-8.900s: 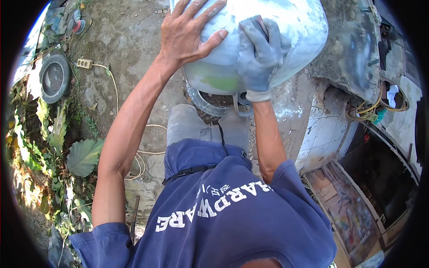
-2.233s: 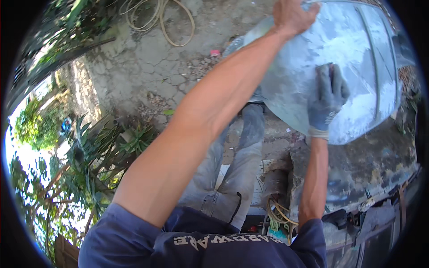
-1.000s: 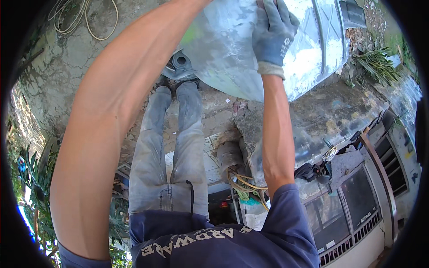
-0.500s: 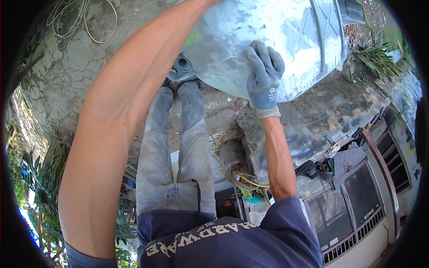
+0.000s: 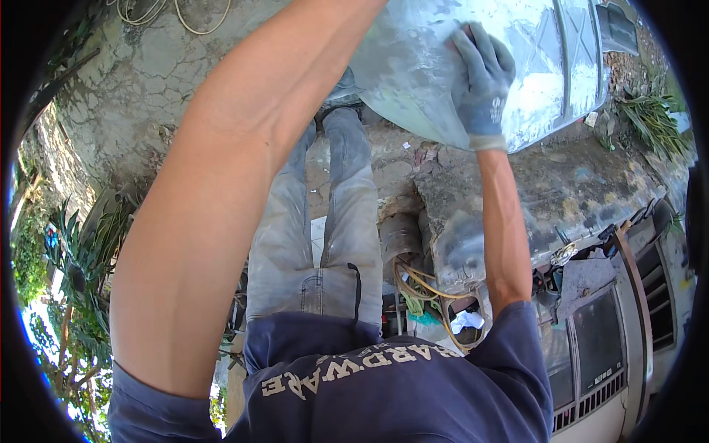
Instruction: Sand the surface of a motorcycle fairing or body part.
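Observation:
A large curved body panel [image 5: 413, 96], patchy pale blue and white with raised ribs toward its right, fills the upper middle. My right hand [image 5: 484, 81], in a grey-blue work glove, rests on its surface with the fingers bent together. A small pinkish-brown bit shows by the fingertips, too little to name. My left forearm [image 5: 295, 66] runs up across the view and leaves at the top edge, so the left hand is out of sight. My legs in worn grey jeans stand below the panel's near edge.
Cracked concrete ground [image 5: 162, 74] lies at the left, with a coiled pale hose [image 5: 203, 29] at the top. A concrete ledge [image 5: 473, 192] runs below the panel. Yellow hose [image 5: 428, 284] loops beside a metal cylinder [image 5: 401, 240]. Leafy plants [image 5: 88, 244] stand at far left.
In the view, the panel, my legs and the ground have shifted right and up. My right hand has moved slightly farther up the panel, still touching it.

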Action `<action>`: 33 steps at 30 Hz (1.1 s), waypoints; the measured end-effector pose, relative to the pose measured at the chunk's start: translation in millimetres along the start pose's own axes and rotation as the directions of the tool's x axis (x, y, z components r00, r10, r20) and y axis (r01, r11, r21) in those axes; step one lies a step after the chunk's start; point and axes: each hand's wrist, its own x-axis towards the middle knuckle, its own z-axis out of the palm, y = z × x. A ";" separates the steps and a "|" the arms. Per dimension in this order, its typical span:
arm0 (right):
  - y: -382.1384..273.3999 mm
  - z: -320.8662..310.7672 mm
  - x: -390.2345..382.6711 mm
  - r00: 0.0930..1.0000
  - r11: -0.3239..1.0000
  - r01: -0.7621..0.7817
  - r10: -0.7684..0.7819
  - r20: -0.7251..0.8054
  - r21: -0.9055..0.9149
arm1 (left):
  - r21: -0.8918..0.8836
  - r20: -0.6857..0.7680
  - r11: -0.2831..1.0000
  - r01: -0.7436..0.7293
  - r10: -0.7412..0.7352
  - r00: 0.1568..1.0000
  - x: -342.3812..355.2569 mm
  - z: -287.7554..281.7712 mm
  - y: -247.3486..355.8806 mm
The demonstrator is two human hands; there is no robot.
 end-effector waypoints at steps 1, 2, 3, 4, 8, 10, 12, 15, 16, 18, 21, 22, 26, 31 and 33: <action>11.2 5.6 15.8 0.999 0.999 0.034 -0.034 0.018 0.012 | -0.014 0.010 1.000 0.000 0.000 1.000 -5.0 2.8 2.9; 4.7 27.3 42.8 0.996 0.999 0.039 -0.035 -0.088 0.037 | -0.007 -0.026 1.000 -0.022 0.021 0.999 -0.1 -3.7 -6.2; 1.2 40.0 56.0 0.983 0.998 0.039 -0.030 -0.182 0.048 | -0.015 -0.052 0.999 -0.044 0.043 0.998 2.0 -6.9 -7.9; -1.3 37.2 54.5 0.982 0.998 0.047 -0.037 -0.188 0.052 | -0.011 -0.061 0.999 -0.045 0.045 0.997 4.2 -10.2 -9.8; -12.2 -14.3 -30.9 0.997 0.994 -0.076 0.078 0.024 -0.080 | -0.036 0.060 0.999 0.010 -0.008 0.998 -9.4 -4.5 13.1; -13.0 -13.6 -36.4 0.996 0.987 -0.071 0.077 0.037 -0.146 | -0.005 0.034 1.000 0.027 -0.027 0.999 -5.0 -5.7 12.0; -19.2 -13.4 -29.3 0.992 0.989 -0.088 0.098 0.074 -0.122 | -0.029 -0.008 1.000 0.012 -0.012 1.000 -6.3 -4.6 5.3; 0.3 23.6 39.5 0.999 1.000 -0.015 0.014 0.032 0.004 | 0.022 -0.008 1.000 0.006 -0.006 1.000 2.8 -8.9 -4.8; 0.1 20.8 46.3 0.999 1.000 -0.018 0.018 0.039 0.000 | 0.013 0.000 1.000 -0.018 0.018 1.000 5.4 -10.5 -5.7; 4.5 15.3 54.6 0.995 0.999 -0.002 0.007 0.100 -0.047 | 0.008 0.059 1.000 -0.018 0.018 0.998 5.8 -10.0 0.1; 1.8 -6.7 -21.7 0.994 0.992 -0.108 0.108 -0.009 -0.064 | 0.001 0.095 1.000 0.007 -0.007 0.995 1.1 -3.5 14.6; 0.7 -12.0 -25.5 0.995 0.993 -0.103 0.103 -0.010 -0.049 | 0.001 0.084 0.999 0.041 -0.041 0.996 -2.6 -1.8 13.1; -1.0 -2.0 12.0 0.996 1.000 -0.026 0.024 0.085 0.015 | 0.063 -0.105 0.998 0.016 -0.009 0.994 -1.8 -5.5 -8.4; 28.0 22.0 70.4 0.996 0.996 0.028 -0.035 0.077 0.081 | -0.005 -0.016 1.000 0.010 -0.010 1.000 -2.0 -2.2 9.1; 16.1 8.8 34.2 0.999 0.997 0.004 -0.008 0.050 0.073 | -0.024 -0.015 0.999 0.039 -0.039 0.999 -12.7 -4.6 4.3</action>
